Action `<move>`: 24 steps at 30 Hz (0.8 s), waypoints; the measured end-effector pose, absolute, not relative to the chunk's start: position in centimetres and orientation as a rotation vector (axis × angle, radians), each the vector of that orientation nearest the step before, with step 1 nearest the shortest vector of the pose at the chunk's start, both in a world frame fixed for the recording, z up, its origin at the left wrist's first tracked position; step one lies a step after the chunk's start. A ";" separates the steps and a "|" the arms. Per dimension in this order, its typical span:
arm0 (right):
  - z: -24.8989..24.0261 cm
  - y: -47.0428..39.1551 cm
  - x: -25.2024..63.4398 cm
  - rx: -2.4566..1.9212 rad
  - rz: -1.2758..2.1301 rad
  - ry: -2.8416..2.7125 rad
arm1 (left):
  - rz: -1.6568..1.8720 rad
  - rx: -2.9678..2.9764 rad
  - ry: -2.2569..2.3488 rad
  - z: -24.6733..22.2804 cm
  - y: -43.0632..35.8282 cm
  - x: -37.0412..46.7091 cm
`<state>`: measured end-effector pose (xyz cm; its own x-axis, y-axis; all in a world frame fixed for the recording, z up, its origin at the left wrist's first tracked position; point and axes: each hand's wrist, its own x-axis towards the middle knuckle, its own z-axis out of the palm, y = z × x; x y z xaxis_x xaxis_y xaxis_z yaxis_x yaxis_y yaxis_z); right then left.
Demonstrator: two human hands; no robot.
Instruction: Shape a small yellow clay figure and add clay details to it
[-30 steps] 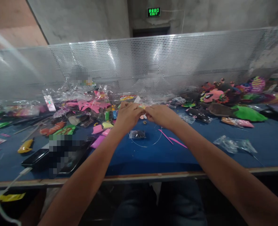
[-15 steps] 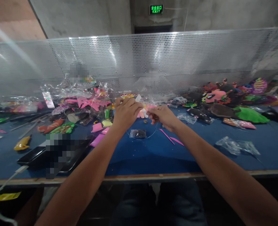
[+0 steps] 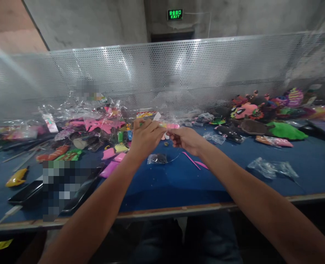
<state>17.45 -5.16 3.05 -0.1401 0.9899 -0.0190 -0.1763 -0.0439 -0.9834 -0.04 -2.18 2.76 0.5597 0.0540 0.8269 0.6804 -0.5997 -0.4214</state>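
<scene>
My left hand [image 3: 147, 136] is raised over the far middle of the table, its fingers bent and drawn together. Close against its fingertips, my right hand [image 3: 185, 140] makes a pinch with thumb and forefinger. Whatever small thing sits between them is too hidden to name. Beneath the hands lies a clear packet with a dark lump inside [image 3: 158, 158]. A tiny brownish piece [image 3: 166, 144] rests just beyond it. Two thin pink plastic tools, one a straight stick [image 3: 191, 160] and one a flatter blade [image 3: 201, 165], lie below my right hand.
Pink and purple packets [image 3: 110, 169] lie beside my left forearm, near a phone [image 3: 27, 191] with a white cable. Coloured clay figures [image 3: 246, 111] and bagged pieces pile along a perforated metal screen [image 3: 140, 66]. A crumpled clear bag [image 3: 272, 168] lies at right.
The view has turned slightly, so the scene sits a little further left. My hands have come closer together, fingertips now nearly meeting. The things on the table look unmoved.
</scene>
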 end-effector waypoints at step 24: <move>3.1 -5.3 18.6 -0.844 1.307 -1.524 | -1.079 -2.120 -0.386 4.4 -3.6 -1.6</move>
<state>18.63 -5.32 3.15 -0.3346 0.9189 0.2091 -0.0671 0.1981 -0.9779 -1.55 -3.65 4.39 0.6056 -0.0535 0.7939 0.5451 -0.6990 -0.4629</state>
